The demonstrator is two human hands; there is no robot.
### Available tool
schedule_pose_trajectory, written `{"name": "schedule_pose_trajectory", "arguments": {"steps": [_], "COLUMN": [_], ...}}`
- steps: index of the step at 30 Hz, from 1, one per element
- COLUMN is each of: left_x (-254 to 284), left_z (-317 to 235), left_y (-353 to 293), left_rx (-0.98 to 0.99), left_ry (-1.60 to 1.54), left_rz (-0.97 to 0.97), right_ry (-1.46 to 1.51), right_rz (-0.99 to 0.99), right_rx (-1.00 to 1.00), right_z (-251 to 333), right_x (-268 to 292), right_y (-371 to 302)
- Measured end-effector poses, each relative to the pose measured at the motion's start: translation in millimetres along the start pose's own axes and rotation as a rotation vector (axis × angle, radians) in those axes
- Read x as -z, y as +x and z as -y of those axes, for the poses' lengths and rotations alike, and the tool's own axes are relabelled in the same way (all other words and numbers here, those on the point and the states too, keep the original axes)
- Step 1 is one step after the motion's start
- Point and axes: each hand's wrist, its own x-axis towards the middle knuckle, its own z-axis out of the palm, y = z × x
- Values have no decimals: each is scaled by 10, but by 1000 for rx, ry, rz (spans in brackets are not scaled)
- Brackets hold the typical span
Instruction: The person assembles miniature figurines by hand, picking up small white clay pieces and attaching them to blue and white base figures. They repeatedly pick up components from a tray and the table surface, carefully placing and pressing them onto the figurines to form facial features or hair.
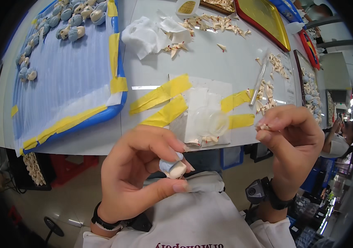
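Note:
Between thumb and fingers, my left hand (131, 171) grips a small doll-like head (174, 168), cream with a light blue cap. It is held up just in front of the table edge. To the right, my right hand (294, 136) pinches a tiny cream piece (264, 127) at the fingertips; its exact kind is too small to make out. A clear round dish (217, 123) rests on a white pad (197, 99) taped to the table between the hands. A few cream pieces with red tips (209, 139) lie at the pad's near edge.
At left stands a blue tray (102, 115) lined with sheeting, bearing several blue-and-cream heads (76, 33). Crumpled white tissue (143, 36) and scattered cream pieces (217, 22) lie farther back. A clear rod (259, 78) and a yellow tray (267, 18) are at right. Another person (341, 138) sits far right.

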Motion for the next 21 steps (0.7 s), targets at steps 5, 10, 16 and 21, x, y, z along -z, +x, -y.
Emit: {"name": "schedule_pose_trajectory", "arguments": {"steps": [5, 10, 16, 21], "left_x": [103, -81, -57, -28], "left_z": [50, 44, 50, 92], "left_y": [9, 37, 53, 74], "left_rx": [-96, -49, -70, -174], "left_ry": [57, 111, 130, 300], "left_rz": [75, -156, -104, -43], "right_ry": [-256, -584, -682, -488], "right_rz": [92, 114, 128, 62], "right_rx": [251, 453, 478, 384], "right_z": [-60, -33, 12, -29], "right_x": [-131, -227, -213, -232], "right_y": [55, 99, 90, 26]}}
